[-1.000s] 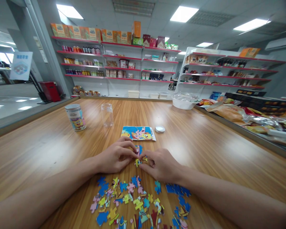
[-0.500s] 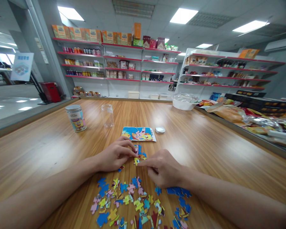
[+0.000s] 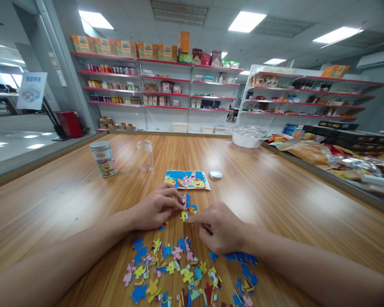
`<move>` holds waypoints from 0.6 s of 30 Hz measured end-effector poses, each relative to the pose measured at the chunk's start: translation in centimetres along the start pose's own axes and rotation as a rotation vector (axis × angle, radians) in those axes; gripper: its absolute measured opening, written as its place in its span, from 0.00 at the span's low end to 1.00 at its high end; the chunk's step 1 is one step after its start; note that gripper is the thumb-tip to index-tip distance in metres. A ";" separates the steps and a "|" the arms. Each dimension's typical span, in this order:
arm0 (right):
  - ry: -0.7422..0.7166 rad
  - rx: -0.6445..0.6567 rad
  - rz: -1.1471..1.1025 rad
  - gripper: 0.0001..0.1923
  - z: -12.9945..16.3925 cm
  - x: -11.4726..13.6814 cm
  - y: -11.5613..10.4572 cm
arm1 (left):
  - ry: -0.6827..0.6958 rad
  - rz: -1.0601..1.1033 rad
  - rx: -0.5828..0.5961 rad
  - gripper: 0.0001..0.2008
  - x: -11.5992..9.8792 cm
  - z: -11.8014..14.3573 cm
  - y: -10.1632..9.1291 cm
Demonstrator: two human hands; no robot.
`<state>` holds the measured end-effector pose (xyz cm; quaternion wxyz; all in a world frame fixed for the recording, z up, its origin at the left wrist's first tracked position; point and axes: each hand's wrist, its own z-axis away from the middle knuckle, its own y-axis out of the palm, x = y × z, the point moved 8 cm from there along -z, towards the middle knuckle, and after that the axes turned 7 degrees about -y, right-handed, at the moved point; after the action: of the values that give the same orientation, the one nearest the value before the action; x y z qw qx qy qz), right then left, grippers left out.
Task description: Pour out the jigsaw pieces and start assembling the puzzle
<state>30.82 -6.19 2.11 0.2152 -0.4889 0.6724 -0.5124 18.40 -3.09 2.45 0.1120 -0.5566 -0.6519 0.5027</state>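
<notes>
Hands are working over a small joined cluster of puzzle pieces (image 3: 188, 209) lying on the wooden table (image 3: 275, 187), just in front of the printed reference picture (image 3: 187, 180). The left hand (image 3: 155, 209) is resting on the table with its fingers curled, thumb and fingertips pinching the cluster's left edge. The right hand (image 3: 222, 226) is lying beside it with its forefinger stretched out, the tip pressing on the cluster's lower right corner while the other fingers are folding under the palm. One loose blue piece (image 3: 162, 225) is sitting just under the left hand. A spread of loose puzzle pieces (image 3: 185, 273) is lying nearer the person, between the two forearms. Farther back, a lidded printed tin (image 3: 103, 158) and a clear empty jar (image 3: 145, 155) are standing upright and apart from each other, and a round metal lid (image 3: 215, 174) is lying just beside the reference picture. A white bowl (image 3: 248, 136) is sitting at the table's far right edge, with store shelves (image 3: 166, 94) lining the wall behind.
</notes>
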 end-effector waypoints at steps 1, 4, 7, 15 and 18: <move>0.012 0.005 -0.004 0.23 0.0 -0.1 0.0 | 0.002 0.001 -0.002 0.18 0.0 0.0 0.0; 0.042 0.018 -0.040 0.24 0.1 -0.2 0.2 | 0.005 0.004 -0.003 0.18 -0.1 0.0 0.0; 0.077 0.031 -0.084 0.25 0.1 -0.3 0.2 | 0.010 0.005 0.001 0.18 -0.1 0.0 0.1; 0.187 0.078 -0.140 0.23 0.0 -0.6 0.1 | 0.005 -0.035 -0.027 0.19 -0.3 0.0 -0.3; 0.189 0.073 -0.146 0.23 -0.1 -0.7 0.1 | 0.042 -0.044 -0.035 0.19 -0.8 0.2 -0.5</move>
<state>30.99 -5.55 1.89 0.1307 -0.4777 0.6333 -0.5948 18.25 -3.81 3.07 0.1269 -0.5546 -0.6700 0.4768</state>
